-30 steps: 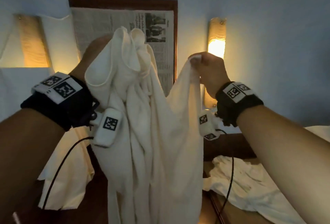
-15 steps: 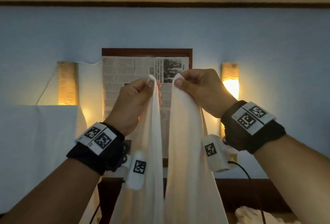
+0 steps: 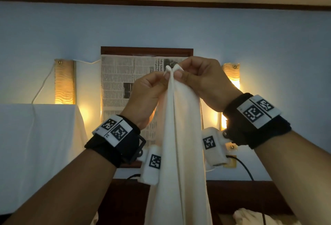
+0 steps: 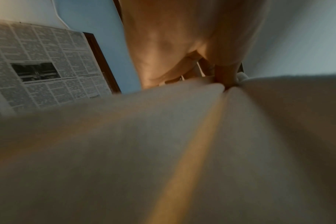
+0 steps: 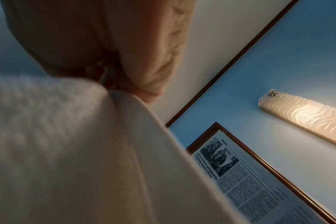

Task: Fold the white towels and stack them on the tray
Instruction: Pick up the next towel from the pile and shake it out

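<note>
A white towel [image 3: 180, 153] hangs straight down in front of me, doubled lengthwise, its two top corners brought together. My left hand [image 3: 152, 88] pinches one corner and my right hand [image 3: 197, 77] pinches the other, thumbs touching at the top. Up close in the left wrist view, the towel [image 4: 163, 151] fills the lower picture below the left hand [image 4: 182, 45]. The same cloth [image 5: 67, 151] drapes below the right hand [image 5: 105, 37] in the right wrist view. Another crumpled white towel [image 3: 254, 217] lies at the bottom right. No tray is in view.
A framed newspaper [image 3: 129, 88] hangs on the blue wall behind the towel, with a lit wall lamp [image 3: 64, 81] on each side. A white-covered surface [image 3: 35, 153] stands at the left. Dark wood furniture [image 3: 241, 194] runs below.
My hands have come together, so the two pinched corners now meet and the towel hangs doubled. A second ago the towel was bunched over my left hand, lower down.
</note>
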### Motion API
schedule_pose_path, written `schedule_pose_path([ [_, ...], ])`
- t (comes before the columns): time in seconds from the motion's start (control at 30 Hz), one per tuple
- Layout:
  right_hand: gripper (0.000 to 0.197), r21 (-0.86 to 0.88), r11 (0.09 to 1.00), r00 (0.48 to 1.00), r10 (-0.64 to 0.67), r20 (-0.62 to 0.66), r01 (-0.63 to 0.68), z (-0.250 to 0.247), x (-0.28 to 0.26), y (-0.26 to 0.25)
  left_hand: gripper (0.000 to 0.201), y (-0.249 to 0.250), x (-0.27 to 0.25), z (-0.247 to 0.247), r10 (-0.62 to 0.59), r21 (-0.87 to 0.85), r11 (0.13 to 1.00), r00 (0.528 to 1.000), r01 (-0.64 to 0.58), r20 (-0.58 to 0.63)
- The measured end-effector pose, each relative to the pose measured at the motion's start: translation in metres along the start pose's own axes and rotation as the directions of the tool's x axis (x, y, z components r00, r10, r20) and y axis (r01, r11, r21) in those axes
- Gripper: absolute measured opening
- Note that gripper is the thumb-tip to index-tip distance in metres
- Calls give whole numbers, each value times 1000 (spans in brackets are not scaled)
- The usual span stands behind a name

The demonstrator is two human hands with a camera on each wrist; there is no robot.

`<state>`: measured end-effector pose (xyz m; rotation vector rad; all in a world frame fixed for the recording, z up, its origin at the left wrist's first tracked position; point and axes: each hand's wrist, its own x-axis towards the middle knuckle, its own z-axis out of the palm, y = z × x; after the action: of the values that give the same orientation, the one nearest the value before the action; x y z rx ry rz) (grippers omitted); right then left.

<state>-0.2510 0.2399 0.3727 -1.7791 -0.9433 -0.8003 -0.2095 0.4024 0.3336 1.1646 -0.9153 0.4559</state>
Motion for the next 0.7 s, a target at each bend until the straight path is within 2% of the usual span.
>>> schedule_pose_path([
  [0.13, 22, -83, 996, 999, -17, 51, 21, -1, 5, 9, 19, -7, 4, 0, -24, -1, 1000, 1000, 24, 0],
  [0.2, 26, -83, 996, 992, 31, 123, -21, -2, 5, 15, 25, -11, 5, 1, -29, 0, 1000, 1000, 29, 6],
  [0.27, 22, -35, 997, 985, 76, 152, -71, -2, 4, 19, 30, -15, 4, 2, -44, 0, 999, 999, 44, 2],
  [0.4, 3, -28, 997, 995, 68, 66, -66, 1, 1, 28, 10, -21, 2, 5, -74, 87, 993, 996, 79, -53],
  [0.5, 4, -61, 996, 997, 69, -16, -70, -1, -2, 42, 19, -23, -2, 6, -112, 195, 973, 990, 128, -91],
  [0.57, 4, -57, 995, 996, 82, -40, -84, -4, -5, 50, 28, -22, -5, 9, -115, 247, 960, 991, 129, -70],
  [0.7, 9, -121, 988, 992, 81, -94, -92, -12, -1, 58, 21, -26, -6, 15, -65, 446, 894, 997, 46, 28],
])
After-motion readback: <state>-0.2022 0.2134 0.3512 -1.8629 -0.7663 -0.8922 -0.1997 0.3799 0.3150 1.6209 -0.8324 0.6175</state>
